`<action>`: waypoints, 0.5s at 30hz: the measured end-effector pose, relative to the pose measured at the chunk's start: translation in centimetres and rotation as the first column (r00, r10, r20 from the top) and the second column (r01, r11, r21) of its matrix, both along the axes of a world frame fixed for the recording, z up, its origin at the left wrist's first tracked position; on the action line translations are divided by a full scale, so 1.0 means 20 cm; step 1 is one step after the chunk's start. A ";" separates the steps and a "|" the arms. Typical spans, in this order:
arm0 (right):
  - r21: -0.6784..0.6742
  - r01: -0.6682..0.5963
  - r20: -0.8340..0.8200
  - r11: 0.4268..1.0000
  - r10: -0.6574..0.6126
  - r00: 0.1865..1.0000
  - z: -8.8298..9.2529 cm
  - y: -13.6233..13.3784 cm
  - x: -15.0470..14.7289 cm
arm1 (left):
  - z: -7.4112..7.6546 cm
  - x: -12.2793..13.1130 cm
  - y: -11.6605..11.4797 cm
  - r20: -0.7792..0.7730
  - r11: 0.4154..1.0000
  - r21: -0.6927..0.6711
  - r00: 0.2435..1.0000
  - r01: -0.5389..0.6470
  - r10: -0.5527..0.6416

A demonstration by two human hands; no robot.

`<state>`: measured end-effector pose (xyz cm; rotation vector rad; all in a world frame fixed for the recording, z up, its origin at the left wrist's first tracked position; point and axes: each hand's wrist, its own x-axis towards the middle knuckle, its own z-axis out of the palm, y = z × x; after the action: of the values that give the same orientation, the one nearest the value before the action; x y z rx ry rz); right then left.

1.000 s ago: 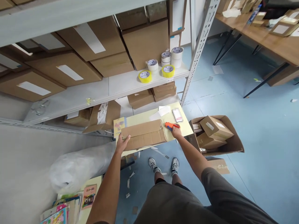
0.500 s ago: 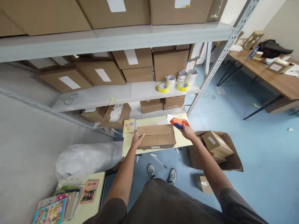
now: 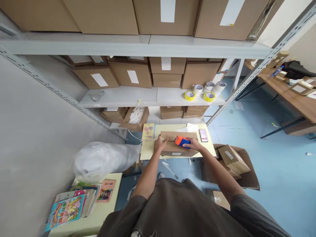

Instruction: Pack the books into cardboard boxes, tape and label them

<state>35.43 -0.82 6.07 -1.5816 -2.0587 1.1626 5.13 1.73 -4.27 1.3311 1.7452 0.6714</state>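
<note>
A long cardboard box [image 3: 176, 148] lies on the small pale-yellow table [image 3: 147, 152] in front of me, its top flaps folded inward to a seam. My left hand [image 3: 160, 144] grips the box's left end, thumb and fingers at the top edge by the seam. An orange and blue tape dispenser [image 3: 182, 141] is in my right hand [image 3: 194, 144], fingers closed round it. The dispenser is over the right half of the box top, near the seam; whether it touches the cardboard I cannot tell.
A booklet [image 3: 148, 131] and a phone [image 3: 203, 135] lie on the table. Behind stands a metal shelf [image 3: 123, 97] with boxes and tape rolls [image 3: 190, 95]. An open carton [image 3: 247, 161] of boxes is on the floor right; a wrapped bundle [image 3: 98, 161] and books [image 3: 66, 210] are left.
The tape dispenser in my right hand has moved left from beside the box to over its top. My left hand stays on the box's left end. A phone has come into sight.
</note>
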 end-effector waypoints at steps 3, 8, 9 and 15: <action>-0.002 0.010 0.043 1.000 -0.010 0.999 -0.04 -0.03 0.01 | -0.01 0.00 0.00 0.073 0.999 0.002 0.997 -0.036 0.036; -0.002 0.035 0.052 0.999 -0.035 0.998 -0.04 -0.04 -0.02 | 0.02 0.01 -0.01 0.102 0.998 0.022 0.994 -0.051 0.048; 0.000 0.041 0.045 0.999 -0.041 0.998 -0.03 -0.05 -0.02 | 0.04 0.01 -0.02 0.090 0.998 0.033 0.995 -0.054 0.051; 0.018 0.021 -0.034 1.000 -0.021 0.999 -0.06 -0.05 0.03 | 0.20 0.05 -0.09 -0.012 0.941 0.312 0.990 -0.130 0.141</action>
<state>36.03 -1.91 4.90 -1.5611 -2.0212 1.1517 6.14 -0.11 -0.36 1.4451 1.8245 1.0424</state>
